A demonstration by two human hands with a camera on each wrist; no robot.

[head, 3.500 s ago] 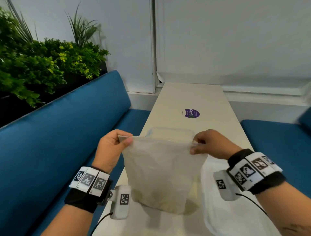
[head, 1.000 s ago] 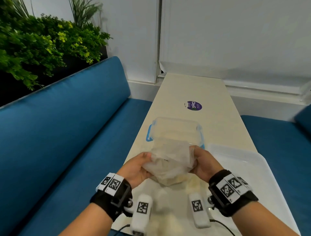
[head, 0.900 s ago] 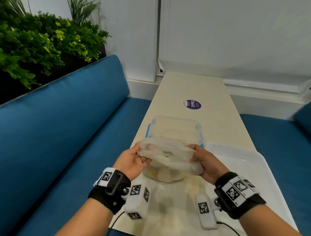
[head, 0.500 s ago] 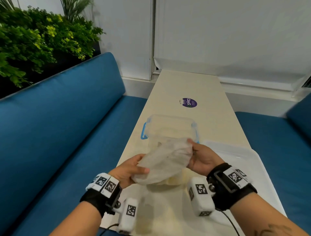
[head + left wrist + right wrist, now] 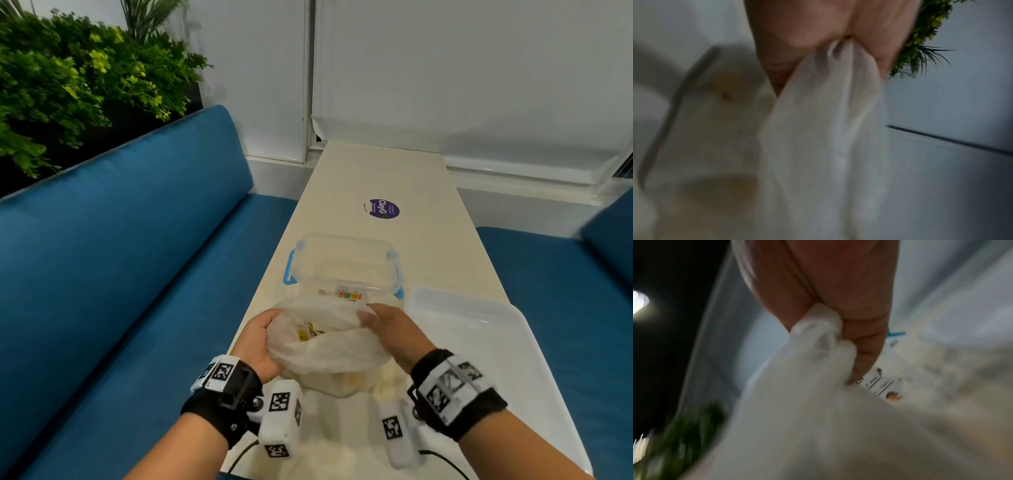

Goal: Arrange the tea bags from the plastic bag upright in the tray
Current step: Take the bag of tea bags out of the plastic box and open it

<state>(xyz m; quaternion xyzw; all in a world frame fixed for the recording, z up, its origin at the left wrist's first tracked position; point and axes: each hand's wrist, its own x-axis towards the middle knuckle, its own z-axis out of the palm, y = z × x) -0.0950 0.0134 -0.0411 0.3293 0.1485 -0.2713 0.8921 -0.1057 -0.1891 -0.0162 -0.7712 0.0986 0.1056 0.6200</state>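
A translucent white plastic bag (image 5: 329, 349) sits on the cream table in front of me, its mouth pulled open. Yellowish tea bags (image 5: 308, 333) show inside it. My left hand (image 5: 262, 337) grips the bag's left rim, and the left wrist view shows the plastic (image 5: 828, 113) pinched between thumb and fingers. My right hand (image 5: 383, 325) pinches the right rim (image 5: 818, 331). Just beyond the bag stands a clear plastic tray (image 5: 342, 263) with blue side clips, and I see nothing in it.
A white lid or flat tray (image 5: 479, 342) lies at the right of the bag. A purple sticker (image 5: 383, 208) marks the table farther off. Blue benches (image 5: 120, 257) run along both sides, with green plants (image 5: 68, 85) behind the left one.
The bag was held up stretched between both hands, then lowered and bunched. Its mouth now stands wide open, with the tea bags visible inside.
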